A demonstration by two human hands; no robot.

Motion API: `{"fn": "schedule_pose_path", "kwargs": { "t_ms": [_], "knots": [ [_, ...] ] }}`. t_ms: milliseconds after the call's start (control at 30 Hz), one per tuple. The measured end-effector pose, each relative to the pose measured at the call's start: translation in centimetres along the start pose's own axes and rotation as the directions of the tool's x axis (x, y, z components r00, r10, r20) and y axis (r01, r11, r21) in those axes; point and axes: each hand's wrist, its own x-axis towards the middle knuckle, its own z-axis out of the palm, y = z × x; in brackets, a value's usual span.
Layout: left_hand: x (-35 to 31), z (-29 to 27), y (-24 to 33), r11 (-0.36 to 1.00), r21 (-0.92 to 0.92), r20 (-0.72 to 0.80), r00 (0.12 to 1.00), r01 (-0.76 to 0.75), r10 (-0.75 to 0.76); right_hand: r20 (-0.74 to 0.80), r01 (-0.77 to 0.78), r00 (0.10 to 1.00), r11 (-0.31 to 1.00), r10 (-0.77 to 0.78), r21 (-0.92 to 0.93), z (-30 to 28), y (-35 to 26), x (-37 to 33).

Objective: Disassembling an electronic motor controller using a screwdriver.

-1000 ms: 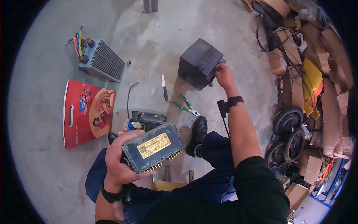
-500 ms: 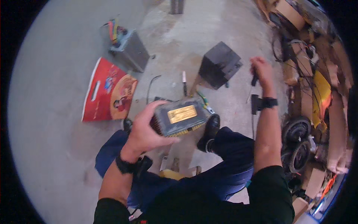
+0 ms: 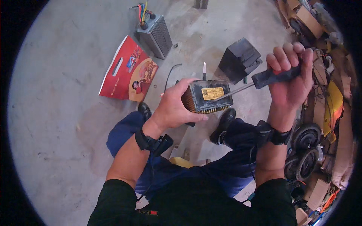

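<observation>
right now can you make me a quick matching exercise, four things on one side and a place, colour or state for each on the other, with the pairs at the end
1. screwdriver
2. labelled block
3. carrier bag
4. finned case

a. coloured wires at one end
b. held in the left hand
c. mostly red
d. held in the right hand

Pairs: 1-d, 2-b, 3-c, 4-a

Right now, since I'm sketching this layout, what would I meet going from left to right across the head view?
Red bag → left hand → yellow-labelled block → black box → right hand → yellow panel.
</observation>
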Motion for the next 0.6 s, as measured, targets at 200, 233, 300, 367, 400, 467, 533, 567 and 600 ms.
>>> {"fn": "schedule_pose_path", "kwargs": {
  "t_ms": [200, 233, 300, 367, 400, 467, 533, 567, 600],
  "knots": [
    [0.3, -0.1, -0.1, 1.0, 0.023, -0.011, 1.0, -0.005, 0.005, 0.022, -0.042, 0.999, 0.999, 0.041, 0.006, -0.2, 1.5, 0.6],
    [0.3, -0.1, -0.4, 1.0, -0.002, -0.017, 1.0, -0.021, 0.021, 0.019, -0.046, 0.999, 0.999, 0.046, 0.011, -0.1, 1.7, 0.6],
    [0.4, -0.1, -0.5, 0.999, -0.027, -0.024, 0.999, -0.034, 0.033, 0.046, -0.054, 0.998, 0.998, 0.052, 0.04, 0.0, 1.9, 0.7],
    [0.5, 0.0, -0.1, 0.999, 0.028, -0.018, 0.999, -0.04, 0.04, 0.049, -0.057, 0.997, 0.998, 0.055, 0.034, 0.1, 2.0, 0.8],
    [0.5, 0.0, -0.2, 0.999, 0.027, -0.019, 0.999, -0.037, 0.038, 0.053, -0.057, 0.997, 0.998, 0.055, 0.026, 0.1, 2.1, 0.8],
    [0.6, 0.0, -0.2, 0.998, 0.037, 0.0, 0.999, -0.042, 0.042, 0.048, -0.064, 0.997, 0.997, 0.062, 0.048, 0.1, 2.1, 0.8],
    [0.7, 0.1, -0.6, 0.993, 0.081, -0.022, 0.996, -0.084, 0.086, 0.044, -0.072, 0.997, 0.995, 0.069, 0.071, 0.0, 2.0, 0.8],
    [0.7, 0.2, -0.7, 0.984, 0.127, -0.041, 0.99, -0.126, 0.132, 0.057, -0.074, 0.996, 0.995, 0.07, 0.07, -0.2, 2.0, 0.9],
    [0.7, 0.2, -0.8, 0.984, 0.126, -0.044, 0.99, -0.124, 0.131, 0.071, -0.077, 0.995, 0.995, 0.072, 0.069, -0.2, 2.0, 0.9]
  ]
}}
